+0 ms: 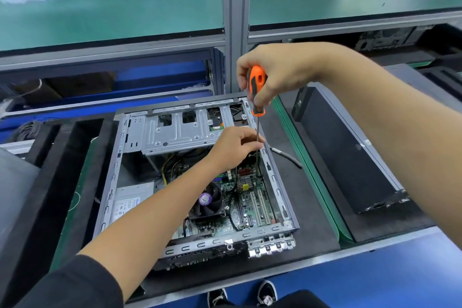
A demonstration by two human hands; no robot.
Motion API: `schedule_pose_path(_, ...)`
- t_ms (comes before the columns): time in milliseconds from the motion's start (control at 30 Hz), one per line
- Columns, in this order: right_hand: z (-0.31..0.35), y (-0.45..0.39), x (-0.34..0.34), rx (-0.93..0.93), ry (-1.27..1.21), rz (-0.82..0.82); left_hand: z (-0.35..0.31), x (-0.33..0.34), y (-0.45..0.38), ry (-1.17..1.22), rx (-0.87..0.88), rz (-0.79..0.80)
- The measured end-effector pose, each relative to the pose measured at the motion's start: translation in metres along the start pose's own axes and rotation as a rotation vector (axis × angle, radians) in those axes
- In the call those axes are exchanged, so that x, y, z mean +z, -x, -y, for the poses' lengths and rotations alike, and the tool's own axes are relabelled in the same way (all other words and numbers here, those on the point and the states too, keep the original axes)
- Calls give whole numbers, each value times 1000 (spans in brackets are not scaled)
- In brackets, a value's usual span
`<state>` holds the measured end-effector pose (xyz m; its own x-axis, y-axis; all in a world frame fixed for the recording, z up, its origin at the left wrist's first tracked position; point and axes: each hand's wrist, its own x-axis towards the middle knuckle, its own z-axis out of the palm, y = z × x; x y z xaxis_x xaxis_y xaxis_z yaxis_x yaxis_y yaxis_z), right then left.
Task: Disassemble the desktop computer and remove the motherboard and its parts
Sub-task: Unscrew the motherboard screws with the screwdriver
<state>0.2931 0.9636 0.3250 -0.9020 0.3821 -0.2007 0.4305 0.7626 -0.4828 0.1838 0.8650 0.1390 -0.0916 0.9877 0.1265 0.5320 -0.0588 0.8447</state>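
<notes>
**Motherboard screw being worked, board still in case**

The motherboard (246, 199) is seen still seated in the open computer case (113, 177), which lies on its side on the black mat of the surface (322, 222). The side panel is already off; the cooler fan (207, 204), power supply (130, 201) and drive cage (175, 132) are all still mounted, and cables are still routed across the board. Most of the task is judged to be left.

An orange screwdriver (257, 90) is gripped by the right hand (277, 72), fingers closed around the handle, shaft pointing down near the board's far right edge. The shaft is pinched and steadied by the fingers of the left hand (235, 149). The tip and screw cannot be made out.

The left forearm crosses over the fan. A loose grey cable (287, 156) lies just right of the case, and a black panel (350, 157) lies further right. The drive cage overhangs the board's far end and is judged likely to obstruct lifting out.
</notes>
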Motion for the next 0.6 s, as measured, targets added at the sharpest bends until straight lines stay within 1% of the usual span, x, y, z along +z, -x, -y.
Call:
schedule_pose_path(67, 0, 1, 1, -5, -7, 21, 1, 0, 1, -23, 10, -18)
schedule_pose_path(100, 0, 1, 4, -4, -8, 6, 0, 0, 1, -30, 11, -31)
schedule_pose_path(167, -1, 0, 9, -2, -23, -50, 0, 0, 0, -35, 9, -48)
schedule_pose_path(233, -2, 0, 13, 27, -92, -88, 1, 0, 0, -39, 13, -53)
schedule_pose_path(400, -4, -2, 16, 35, -32, -205, 4, -2, 3, -12, 18, -57)
schedule_pose_path(500, -5, -3, 13, 49, -88, -213, 8, -4, 7, -11, 23, -59)
schedule_pose_path(600, -7, -3, 8, 57, -162, -227, 15, -6, 12, 15, -8, -52)
